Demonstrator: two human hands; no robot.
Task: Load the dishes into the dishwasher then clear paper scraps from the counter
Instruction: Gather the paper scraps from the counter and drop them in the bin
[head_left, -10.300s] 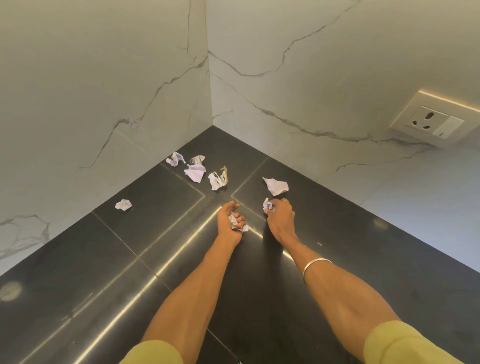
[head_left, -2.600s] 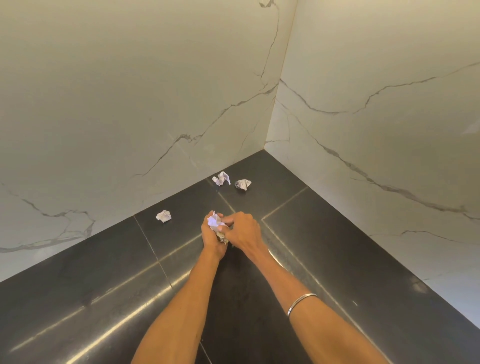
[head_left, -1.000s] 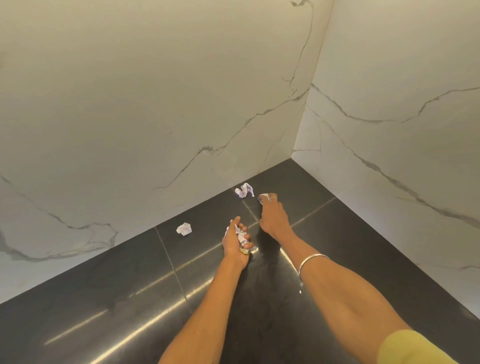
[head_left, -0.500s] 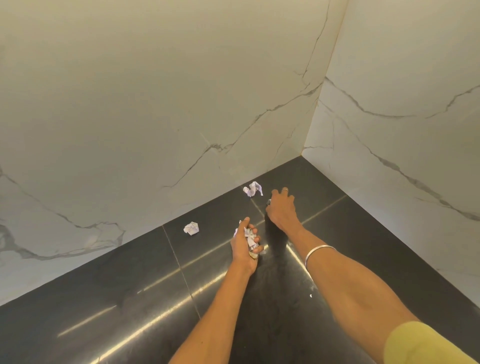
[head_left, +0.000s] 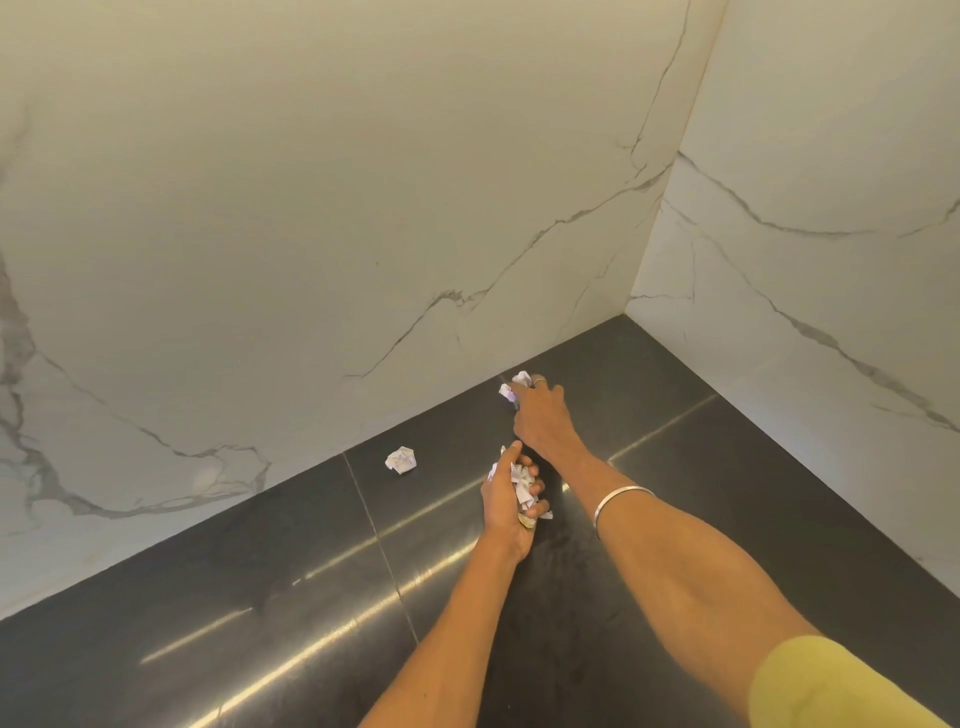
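Note:
My left hand (head_left: 506, 501) is cupped, palm up, around a bunch of crumpled white paper scraps (head_left: 521, 480) above the black counter (head_left: 675, 467). My right hand (head_left: 540, 410) reaches further back, close to the left wall, and its fingertips close on another crumpled scrap (head_left: 514, 383) lying there. One more small white paper ball (head_left: 401, 459) lies alone on the counter to the left of both hands, near the wall.
The counter ends in a corner between two white marble walls (head_left: 363, 234), with the corner (head_left: 626, 314) at the back right. A silver bangle (head_left: 621, 496) sits on my right wrist.
My right hand has reached left and back to the scrap by the wall and closed on it. My left hand still holds its bunch. The view has shifted left.

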